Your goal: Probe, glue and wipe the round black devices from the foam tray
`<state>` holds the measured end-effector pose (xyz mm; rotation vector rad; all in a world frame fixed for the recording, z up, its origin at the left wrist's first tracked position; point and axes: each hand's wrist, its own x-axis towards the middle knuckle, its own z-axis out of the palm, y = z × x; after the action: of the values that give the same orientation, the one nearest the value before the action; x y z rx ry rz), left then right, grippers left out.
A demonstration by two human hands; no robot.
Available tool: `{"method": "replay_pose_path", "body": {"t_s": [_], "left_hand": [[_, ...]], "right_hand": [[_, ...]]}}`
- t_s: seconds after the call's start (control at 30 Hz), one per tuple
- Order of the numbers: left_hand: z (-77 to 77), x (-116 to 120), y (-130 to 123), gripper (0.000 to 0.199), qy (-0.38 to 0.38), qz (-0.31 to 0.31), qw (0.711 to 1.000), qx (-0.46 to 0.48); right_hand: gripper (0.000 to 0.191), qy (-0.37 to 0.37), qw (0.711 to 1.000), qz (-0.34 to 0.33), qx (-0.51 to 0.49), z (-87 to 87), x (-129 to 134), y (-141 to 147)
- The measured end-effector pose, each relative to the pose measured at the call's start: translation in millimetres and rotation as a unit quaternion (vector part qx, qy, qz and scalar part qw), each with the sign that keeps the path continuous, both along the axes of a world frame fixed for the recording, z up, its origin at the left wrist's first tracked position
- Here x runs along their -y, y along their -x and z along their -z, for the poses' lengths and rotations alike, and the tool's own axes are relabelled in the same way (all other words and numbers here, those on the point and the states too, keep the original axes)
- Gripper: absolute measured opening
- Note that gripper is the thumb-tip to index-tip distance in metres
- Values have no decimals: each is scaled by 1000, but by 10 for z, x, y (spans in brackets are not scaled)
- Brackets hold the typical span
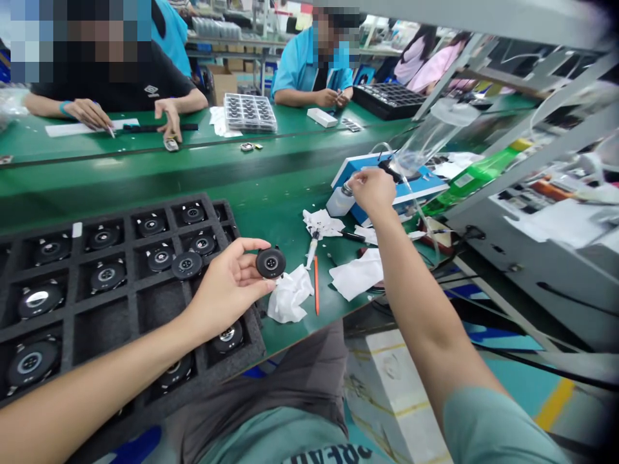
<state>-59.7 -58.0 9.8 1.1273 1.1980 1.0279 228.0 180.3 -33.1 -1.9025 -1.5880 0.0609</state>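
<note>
My left hand (236, 274) holds a round black smartwatch case (271, 262) by its edge, between thumb and fingers, its sensor side facing me. Below it, the black foam tray (104, 325) carries several similar watch cases in its compartments, and one loose watch back (186, 265) rests across a divider. My right hand (374, 192) is at the metal top of a small white bottle (340, 201), its fingers pinched together. What those fingers hold, if anything, is hidden.
Crumpled white wipes (291, 295), an orange stick (316, 285) and a syringe (312, 250) lie on the green bench. Behind the bottle stand a blue box-shaped device (420, 192) and a green bottle (476, 177). Co-workers sit opposite, near a clear tray (249, 113) of parts.
</note>
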Motion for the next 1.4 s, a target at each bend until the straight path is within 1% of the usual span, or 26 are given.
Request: {"method": "replay_pose_path", "body": {"t_s": [0.07, 0.13, 0.2, 0.23, 0.27, 0.3, 0.33, 0.4, 0.47, 0.5, 0.57, 0.63, 0.7, 0.87, 1.0, 1.13, 1.23, 1.3, 1.4], "left_hand": [[-6, 7, 1, 53, -3, 5, 1000, 1], [-8, 11, -2, 53, -2, 3, 1000, 3], [-4, 11, -6, 54, 3, -2, 1000, 8], [1, 9, -9, 54, 5, -4, 1000, 11], [6, 8, -12, 55, 8, -7, 1000, 14], [11, 6, -15, 56, 11, -9, 1000, 17], [16, 5, -19, 56, 14, -12, 1000, 20], [23, 6, -29, 56, 18, -19, 999, 23], [25, 10, -39, 56, 17, -29, 999, 22], [25, 13, -43, 55, 14, -33, 999, 20], [27, 18, -48, 54, 8, -33, 999, 14], [33, 23, -48, 53, -2, -27, 1000, 9], [42, 26, -46, 52, -12, -25, 1000, 10], [57, 27, -45, 52, -3, -29, 1000, 11], [59, 33, -46, 50, -23, -16, 1000, -1], [64, 42, -48, 51, -13, -21, 1000, 0], [67, 43, -52, 50, -22, -9, 1000, -5], [68, 45, -52, 48, -30, -6, 999, -14], [73, 51, -50, 49, -26, -10, 1000, -14]], "right_hand": [[19, 7, 1000, -1, -1, 28, -30, -15], [17, 10, 1000, 1, -6, 4, -22, -43], [17, -12, 1000, -5, -18, -59, 89, -32], [16, -35, 999, -14, -32, -95, 204, 4], [16, -62, 996, -33, -51, -126, 366, 66], [15, -91, 991, -56, -81, -149, 571, 152], [16, -104, 984, -86, -119, -162, 813, 260], [19, -95, 957, -172, -213, -156, 1342, 517], [19, -79, 931, -229, -275, -126, 1808, 782], [17, -71, 922, -253, -285, -108, 1977, 900], [15, -77, 918, -284, -267, -80, 2160, 1086], [13, -102, 920, -295, -237, -63, 2180, 1195], [12, -126, 923, -294, -213, -57, 2140, 1239], [12, -129, 940, -273, -157, -57, 2161, 1244], [11, -164, 939, -257, -162, -50, 2190, 1265], [11, -153, 943, -258, -143, -36, 2210, 1258], [12, -169, 944, -247, -141, -27, 2219, 1249], [11, -182, 941, -251, -137, -26, 2219, 1243], [11, -177, 941, -267, -112, -24, 2233, 1209]]}}
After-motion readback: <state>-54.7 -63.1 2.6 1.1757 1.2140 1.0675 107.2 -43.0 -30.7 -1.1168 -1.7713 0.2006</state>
